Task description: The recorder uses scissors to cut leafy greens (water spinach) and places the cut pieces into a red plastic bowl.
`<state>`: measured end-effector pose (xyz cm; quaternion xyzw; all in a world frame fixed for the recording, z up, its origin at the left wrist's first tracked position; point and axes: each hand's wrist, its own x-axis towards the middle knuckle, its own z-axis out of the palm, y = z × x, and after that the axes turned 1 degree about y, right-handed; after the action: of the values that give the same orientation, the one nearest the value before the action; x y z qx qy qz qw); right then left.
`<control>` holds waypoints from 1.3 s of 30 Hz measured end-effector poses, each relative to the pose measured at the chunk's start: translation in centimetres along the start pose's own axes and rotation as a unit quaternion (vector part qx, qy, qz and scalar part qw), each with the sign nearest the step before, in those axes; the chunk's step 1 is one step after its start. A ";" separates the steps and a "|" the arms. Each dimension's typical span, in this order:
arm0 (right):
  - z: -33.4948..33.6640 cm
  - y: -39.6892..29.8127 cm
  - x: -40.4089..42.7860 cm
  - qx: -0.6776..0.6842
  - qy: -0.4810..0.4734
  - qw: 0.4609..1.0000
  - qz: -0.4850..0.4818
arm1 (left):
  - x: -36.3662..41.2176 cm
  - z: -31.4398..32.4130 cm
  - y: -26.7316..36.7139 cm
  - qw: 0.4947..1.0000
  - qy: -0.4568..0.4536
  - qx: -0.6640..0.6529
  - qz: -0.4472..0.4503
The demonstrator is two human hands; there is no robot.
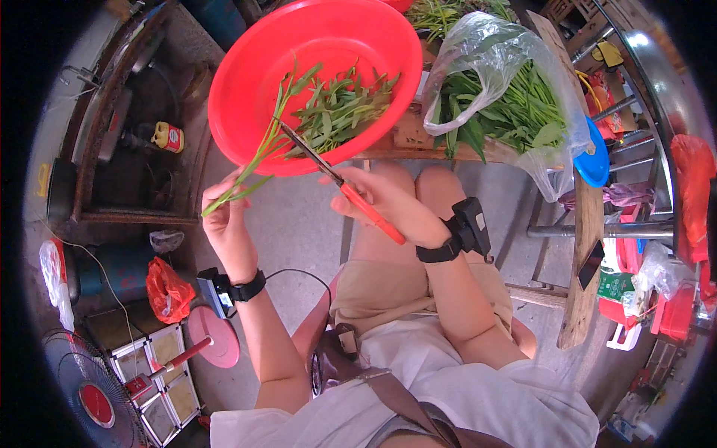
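Between the fingers of my left hand (227, 210) is a long green leafy stem (268, 144), which looks like water spinach. Its upper part reaches over the near rim of a red plastic basin (305, 33). My right hand (375, 196) grips scissors with red handles (369, 211). Their metal blades (307, 147) point up and left across the basin's rim, with the tips at the stem. Cut leafy pieces (341, 112) lie inside the basin, heaped toward its near right side. Whether the blades are closed on the stem is hard to tell.
Right of the basin, a clear plastic bag (476, 42) holds more green stems (526, 106) on a wooden bench. A blue plastic lid (592, 157) and a phone (590, 265) are farther right. A floor fan (96, 404) stands at lower left, below a sink area with a yellow bottle (167, 137).
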<state>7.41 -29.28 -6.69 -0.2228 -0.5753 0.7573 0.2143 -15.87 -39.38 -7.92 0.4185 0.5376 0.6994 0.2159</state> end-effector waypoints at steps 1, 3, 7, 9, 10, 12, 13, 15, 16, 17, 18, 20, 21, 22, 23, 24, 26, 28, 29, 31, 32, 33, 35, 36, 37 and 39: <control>-0.1 0.2 0.0 -0.026 0.000 1.000 -0.002 | 0.0 0.0 0.1 1.000 0.004 0.007 -0.001; -0.2 0.6 0.0 -0.004 -0.002 1.000 -0.010 | 0.0 0.1 0.2 1.000 0.006 0.001 -0.003; -0.6 0.3 -0.2 -0.086 0.002 0.996 -0.020 | 0.1 -0.1 0.1 1.000 0.010 -0.010 0.000; -1.0 0.3 -0.4 -0.071 -0.002 0.997 -0.022 | 0.1 -0.2 0.2 1.000 0.009 -0.010 -0.001; -1.3 0.3 -0.5 -0.057 -0.004 0.998 -0.026 | 0.1 -0.2 0.2 1.000 0.006 -0.011 -0.001; -1.9 0.3 -0.6 -0.061 -0.002 0.997 -0.039 | 0.3 -0.6 0.2 1.000 0.002 -0.011 -0.001; -2.0 0.4 -0.6 -0.065 -0.001 0.997 -0.052 | 0.3 -0.8 0.2 1.000 -0.001 -0.010 -0.001; -2.2 0.4 -0.6 -0.063 -0.003 0.997 -0.050 | 0.3 -0.9 0.5 1.000 -0.009 -0.006 -0.003; -2.3 0.4 -0.6 -0.062 -0.005 0.997 -0.047 | 0.3 -1.0 0.5 1.000 -0.017 -0.003 -0.005; -2.4 0.4 -0.7 -0.062 -0.004 0.997 -0.047 | 0.3 -0.9 0.5 1.000 -0.018 -0.003 -0.005; -2.4 0.4 -0.7 -0.047 -0.008 0.998 -0.040 | 0.3 -1.0 0.6 1.000 -0.018 -0.002 -0.006; -2.5 0.2 -0.8 -0.031 -0.013 0.999 -0.033 | 0.3 -1.0 0.7 1.000 -0.019 0.000 -0.007; -2.6 0.1 -0.9 -0.049 -0.012 0.998 -0.035 | 0.2 -0.9 0.7 1.000 -0.017 -0.001 -0.007; -2.7 0.0 -1.0 -0.067 -0.011 0.997 -0.038 | 0.2 -0.9 0.7 1.000 -0.015 -0.002 -0.007; -2.9 0.2 -1.0 -0.067 -0.011 0.997 -0.038 | 0.2 -0.9 0.6 1.000 -0.015 -0.002 -0.007; -3.1 0.3 -1.0 -0.069 -0.024 0.997 -0.032 | 0.2 -1.0 0.6 1.000 -0.018 -0.005 -0.007; -3.3 0.5 -1.1 -0.071 -0.037 0.996 -0.027 | 0.2 -1.1 0.7 1.000 -0.020 -0.008 -0.008; -3.2 0.2 -1.2 -0.064 -0.035 0.997 -0.009 | 0.2 -1.0 0.7 1.000 -0.030 -0.002 -0.007; -3.2 0.1 -1.2 -0.064 -0.035 0.997 -0.009 | 0.2 -1.0 0.7 1.000 -0.030 -0.003 -0.007; -3.1 0.0 -1.3 -0.038 -0.039 0.999 -0.006 | 0.3 -1.0 0.8 0.999 -0.038 0.002 -0.010; -3.2 0.1 -1.2 -0.038 -0.039 0.999 -0.006 | 0.3 -1.0 0.8 0.999 -0.038 0.002 -0.010; -3.2 0.2 -1.2 -0.065 -0.044 0.997 -0.011 | 0.3 -0.9 0.8 0.999 -0.037 0.003 -0.009; -3.3 0.5 -1.1 -0.093 -0.048 0.994 -0.017 | 0.3 -0.9 0.8 0.999 -0.036 0.004 -0.008; -3.3 0.6 -1.1 -0.096 -0.044 0.994 -0.038 | 0.3 -0.9 0.7 0.999 -0.035 0.007 -0.010; -3.3 0.7 -1.1 -0.099 -0.039 0.993 -0.058 | 0.3 -1.0 0.6 0.999 -0.034 0.010 -0.012; -3.2 0.9 -1.1 -0.066 -0.030 0.996 -0.054 | 0.3 -0.9 0.6 0.999 -0.034 0.001 -0.015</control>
<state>10.15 -27.66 -8.19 -0.1824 -0.6412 0.7114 0.2225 -16.66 -39.86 -7.29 0.4341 0.5367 0.6810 0.2443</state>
